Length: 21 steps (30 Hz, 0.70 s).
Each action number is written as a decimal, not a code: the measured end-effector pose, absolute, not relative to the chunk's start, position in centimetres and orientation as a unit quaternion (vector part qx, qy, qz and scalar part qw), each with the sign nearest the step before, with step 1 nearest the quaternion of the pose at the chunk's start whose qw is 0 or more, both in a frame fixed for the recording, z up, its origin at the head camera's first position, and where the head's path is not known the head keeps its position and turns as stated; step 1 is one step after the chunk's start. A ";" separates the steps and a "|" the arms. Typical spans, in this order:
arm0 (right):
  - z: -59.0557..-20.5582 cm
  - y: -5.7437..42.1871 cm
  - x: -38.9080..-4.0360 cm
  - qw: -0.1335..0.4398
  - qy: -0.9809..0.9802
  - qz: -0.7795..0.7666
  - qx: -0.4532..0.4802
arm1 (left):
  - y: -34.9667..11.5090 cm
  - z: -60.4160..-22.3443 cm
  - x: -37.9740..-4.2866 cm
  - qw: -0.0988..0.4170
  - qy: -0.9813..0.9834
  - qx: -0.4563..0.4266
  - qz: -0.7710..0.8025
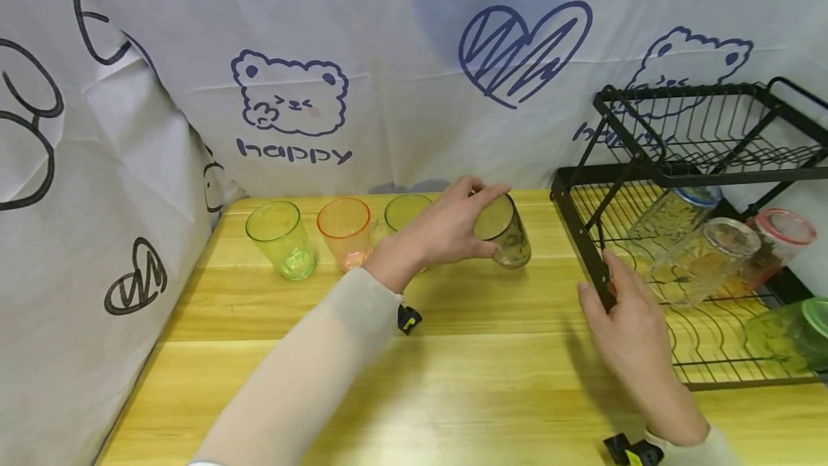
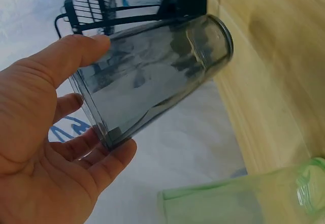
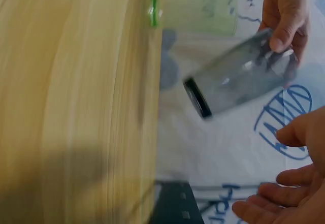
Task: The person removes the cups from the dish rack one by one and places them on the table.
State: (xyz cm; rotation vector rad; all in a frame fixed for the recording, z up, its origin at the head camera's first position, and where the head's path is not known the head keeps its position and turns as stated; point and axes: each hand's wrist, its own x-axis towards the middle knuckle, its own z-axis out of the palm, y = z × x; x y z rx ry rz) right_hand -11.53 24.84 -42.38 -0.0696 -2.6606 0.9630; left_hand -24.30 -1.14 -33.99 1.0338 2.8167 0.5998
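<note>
My left hand [image 1: 453, 225] grips a smoky grey drinking glass [image 1: 515, 239] near its rim, thumb on one side and fingers on the other. In the right wrist view the grey glass [image 3: 238, 79] hangs tilted, its base a little off the tabletop. Just left of it stands an upright green glass [image 2: 213, 203], partly hidden behind my left wrist in the head view. My right hand [image 1: 630, 329] is held with fingers apart and nothing in them, beside the left front edge of the black dish rack [image 1: 591, 265].
An orange glass [image 1: 344, 225] and a yellow-green glass [image 1: 279, 239] stand upright farther left on the wooden table [image 1: 479, 380]. On the rack's lower tier lie several glasses, including a clear one [image 1: 701, 265] and a green-rimmed one [image 1: 783, 336]. A printed cloth [image 1: 401, 121] hangs behind.
</note>
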 end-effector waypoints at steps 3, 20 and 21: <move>-42.6 26.0 -10.8 0.163 -0.947 0.275 -0.025 | -1.0 -34.2 -24.7 0.043 0.928 0.333 0.162; -45.0 28.2 -8.5 0.061 -0.976 0.198 -0.066 | 0.5 -35.7 -26.8 0.064 0.945 0.312 0.069; -45.1 28.2 -8.4 0.061 -0.976 0.198 -0.067 | 0.5 -35.8 -26.9 0.066 0.946 0.312 0.066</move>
